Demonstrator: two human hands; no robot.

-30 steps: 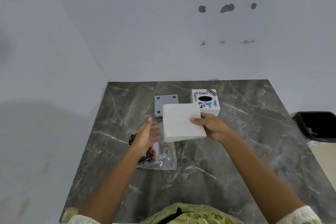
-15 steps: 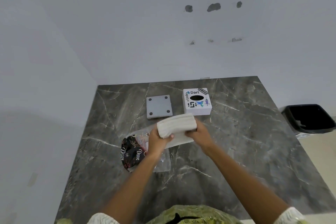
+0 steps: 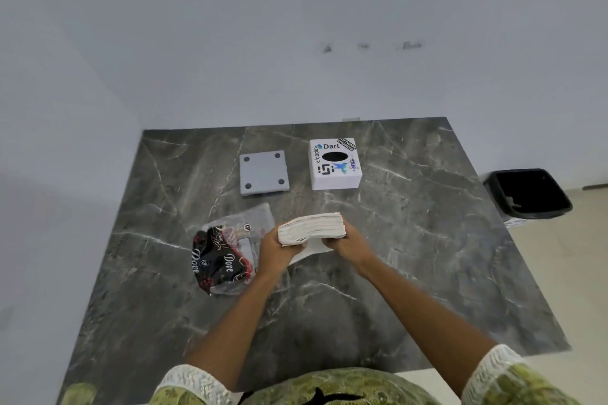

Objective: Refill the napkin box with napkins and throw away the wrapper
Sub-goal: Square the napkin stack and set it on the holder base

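1. The stack of napkins (image 3: 312,228) was held just above the marble table (image 3: 411,256), near its middle, folded or bent over so that its layered edge faced the camera.
2. The left hand (image 3: 274,251) gripped the stack's left end, fingers curled under it and thumb on the near side; the right hand (image 3: 348,245) closed on the right end in the same way. A loose white flap hung below, between the two hands.
3. By my judgement the stack was light, soft and compressible. The sheets looked free to slide or fan apart, so the best hold would be a squeeze across the full thickness at both ends, as here, rather than a pinch on the top few sheets.
4. The empty wrapper (image 3: 227,256), clear plastic with a dark printed part, lay flat on the table just left of the left hand. It looked thin, slippery and easily crumpled.
5. Farther back stood the white napkin box (image 3: 335,164), stickers on its top and a dark oval slot in it; it was well apart from the hands.
6. To the left of the box lay a grey square plate (image 3: 264,173) with four dark round spots, probably the box's base.
7. A black bin (image 3: 528,193) sat on the floor beyond the table's right edge, the likely place for the wrapper.
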